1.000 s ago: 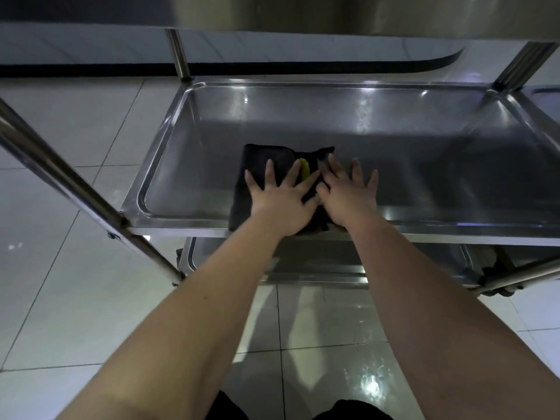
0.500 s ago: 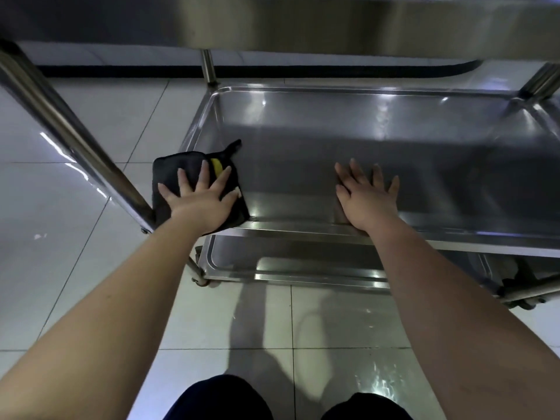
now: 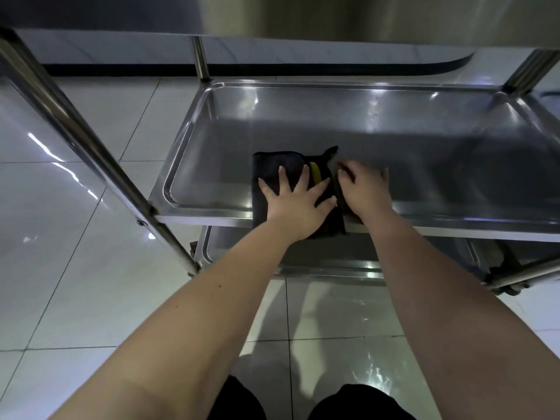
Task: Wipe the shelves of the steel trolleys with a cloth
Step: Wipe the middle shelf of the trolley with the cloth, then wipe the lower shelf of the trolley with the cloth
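A black cloth [image 3: 272, 165] with a yellow tag lies folded on the near part of the steel trolley's middle shelf [image 3: 394, 137], hanging slightly over the front rim. My left hand [image 3: 295, 204] presses flat on it with its fingers spread. Right beside it, my right hand [image 3: 366, 189] sits at the cloth's right edge. Its fingers are bent over that edge and look blurred. A corner of the cloth sticks up just beyond them.
The trolley's top shelf [image 3: 333, 16] overhangs close above. A slanted steel post [image 3: 91, 153] runs down at the left. The bottom shelf [image 3: 333, 256] shows below the front rim, and a caster [image 3: 512, 286] at the lower right. Glossy tiled floor [image 3: 75, 298] surrounds the trolley.
My left hand slid the cloth left to the shelf's corner, then back right to the near middle. My right hand went from lying flat on the shelf to bent fingers at the cloth's edge.
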Available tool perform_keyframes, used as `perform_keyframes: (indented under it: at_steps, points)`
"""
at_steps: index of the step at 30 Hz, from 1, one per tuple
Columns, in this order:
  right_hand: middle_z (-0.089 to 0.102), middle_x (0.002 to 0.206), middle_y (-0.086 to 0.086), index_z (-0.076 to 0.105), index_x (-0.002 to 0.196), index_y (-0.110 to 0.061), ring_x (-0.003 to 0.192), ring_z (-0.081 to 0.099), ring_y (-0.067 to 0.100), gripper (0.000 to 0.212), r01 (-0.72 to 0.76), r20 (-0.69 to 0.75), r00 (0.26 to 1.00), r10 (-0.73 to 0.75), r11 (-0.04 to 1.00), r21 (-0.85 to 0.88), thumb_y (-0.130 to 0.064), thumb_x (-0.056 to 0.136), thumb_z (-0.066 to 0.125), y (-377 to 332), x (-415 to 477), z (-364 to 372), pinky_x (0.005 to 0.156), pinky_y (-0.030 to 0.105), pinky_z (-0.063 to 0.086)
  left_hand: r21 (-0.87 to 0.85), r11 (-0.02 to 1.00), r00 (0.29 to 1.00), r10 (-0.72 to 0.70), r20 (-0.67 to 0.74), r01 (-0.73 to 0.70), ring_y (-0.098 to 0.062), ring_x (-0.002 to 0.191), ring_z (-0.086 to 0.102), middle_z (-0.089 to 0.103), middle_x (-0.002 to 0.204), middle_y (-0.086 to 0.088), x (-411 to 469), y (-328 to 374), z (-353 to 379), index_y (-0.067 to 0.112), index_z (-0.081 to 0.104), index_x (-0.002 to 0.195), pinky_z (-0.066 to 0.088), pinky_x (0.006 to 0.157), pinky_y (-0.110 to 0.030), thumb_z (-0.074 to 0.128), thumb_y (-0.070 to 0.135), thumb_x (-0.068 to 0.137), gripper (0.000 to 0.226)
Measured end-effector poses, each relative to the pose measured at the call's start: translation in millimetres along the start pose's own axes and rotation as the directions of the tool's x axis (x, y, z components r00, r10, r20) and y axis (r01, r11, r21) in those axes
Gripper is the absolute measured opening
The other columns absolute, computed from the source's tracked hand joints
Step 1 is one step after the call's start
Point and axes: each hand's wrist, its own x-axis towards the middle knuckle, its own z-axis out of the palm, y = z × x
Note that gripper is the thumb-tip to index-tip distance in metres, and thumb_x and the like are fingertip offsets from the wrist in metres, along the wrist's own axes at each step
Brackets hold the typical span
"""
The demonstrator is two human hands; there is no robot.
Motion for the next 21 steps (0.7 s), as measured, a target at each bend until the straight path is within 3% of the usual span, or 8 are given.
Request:
perform_keyframes:
  at_steps: [3, 5, 8, 11, 13, 15, 17, 21]
  points:
    - [0.067, 0.119, 0.007, 0.062, 0.126, -0.022, 0.112, 0.057, 0.03, 0.033, 0.089, -0.032, 0.996, -0.086, 0.99, 0.113, -0.03, 0.096, 0.053, -7, -13, -10, 0.101, 0.039, 0.041, -0.517, 0.852, 0.959, -0.072, -0.275, -0.085, -0.023, 0.139, 0.034, 0.048, 0.144, 0.003, -20, -11, -16, 0.032, 0.06, 0.128, 0.018, 0.116, -0.041, 0.051, 0.028, 0.097, 0.033]
    - [0.066, 0.12, 0.007, 0.064, 0.125, -0.02, 0.11, 0.058, 0.028, 0.032, 0.173, -0.009, 0.985, -0.173, 0.976, 0.13, -0.024, 0.095, 0.056, -19, -16, -19, 0.087, 0.034, 0.046, -0.612, 0.783, 0.901, -0.179, -0.396, -0.114, -0.017, 0.114, 0.055, 0.06, 0.116, 0.006, -40, -27, -21, 0.023, 0.068, 0.114, 0.039, 0.1, -0.024, 0.056, 0.006, 0.088, 0.033]
    - [0.06, 0.13, 0.007, 0.06, 0.131, -0.021, 0.119, 0.052, 0.029, 0.036, 0.369, 0.103, 0.923, -0.37, 0.929, 0.029, -0.017, 0.096, 0.052, -53, -6, -23, 0.094, 0.036, 0.043, -0.64, 0.768, 0.869, -0.327, -0.372, 0.015, -0.008, 0.086, 0.058, 0.06, 0.1, 0.006, -60, -54, -26, 0.024, 0.068, 0.103, 0.049, 0.085, -0.024, 0.063, 0.005, 0.083, 0.028]
    - [0.044, 0.15, 0.0, 0.047, 0.142, -0.03, 0.135, 0.037, 0.028, 0.054, 0.513, 0.31, 0.823, -0.476, 0.857, -0.047, -0.004, 0.095, 0.045, -100, 3, -15, 0.107, 0.04, 0.034, -0.687, 0.719, 0.853, -0.421, -0.308, 0.107, -0.001, 0.075, 0.056, 0.059, 0.085, 0.008, -63, -68, -34, 0.022, 0.062, 0.098, 0.051, 0.079, -0.026, 0.073, 0.013, 0.081, 0.023]
    - [0.024, 0.16, -0.009, 0.038, 0.147, -0.037, 0.146, 0.019, 0.027, 0.066, 0.603, 0.426, 0.754, -0.5, 0.784, -0.148, 0.002, 0.094, 0.043, -122, 1, -4, 0.114, 0.047, 0.025, -0.671, 0.726, 0.87, -0.418, -0.261, 0.148, -0.004, 0.081, 0.06, 0.061, 0.086, 0.009, -63, -66, -39, 0.019, 0.059, 0.103, 0.051, 0.081, -0.029, 0.077, 0.019, 0.079, 0.029]
    - [0.012, 0.163, -0.011, 0.036, 0.146, -0.038, 0.149, 0.008, 0.031, 0.062, 0.686, 0.502, 0.7, -0.509, 0.675, -0.271, -0.007, 0.094, 0.049, -131, 0, 7, 0.116, 0.051, 0.018, -0.575, 0.784, 0.894, -0.406, -0.191, 0.233, -0.023, 0.1, 0.062, 0.067, 0.101, -0.002, -59, -57, -41, 0.014, 0.057, 0.114, 0.051, 0.088, -0.037, 0.078, 0.028, 0.077, 0.045]
    - [0.013, 0.163, -0.005, 0.04, 0.143, -0.034, 0.148, 0.008, 0.034, 0.06, 0.695, 0.499, 0.71, -0.497, 0.611, -0.38, -0.017, 0.09, 0.061, -132, -1, 16, 0.116, 0.052, 0.017, -0.455, 0.83, 0.894, -0.425, -0.14, 0.323, -0.032, 0.109, 0.058, 0.064, 0.112, -0.009, -55, -49, -42, 0.012, 0.052, 0.121, 0.051, 0.09, -0.044, 0.079, 0.035, 0.075, 0.058]
    - [0.011, 0.163, 0.0, 0.043, 0.138, -0.027, 0.148, 0.002, 0.038, 0.049, 0.576, 0.359, 0.817, -0.452, 0.657, -0.485, -0.017, 0.093, 0.058, -125, 0, 15, 0.114, 0.055, 0.022, -0.402, 0.805, 0.86, -0.505, -0.076, 0.437, -0.03, 0.104, 0.059, 0.063, 0.108, -0.007, -49, -45, -45, 0.012, 0.05, 0.113, 0.051, 0.087, -0.045, 0.08, 0.039, 0.074, 0.056]
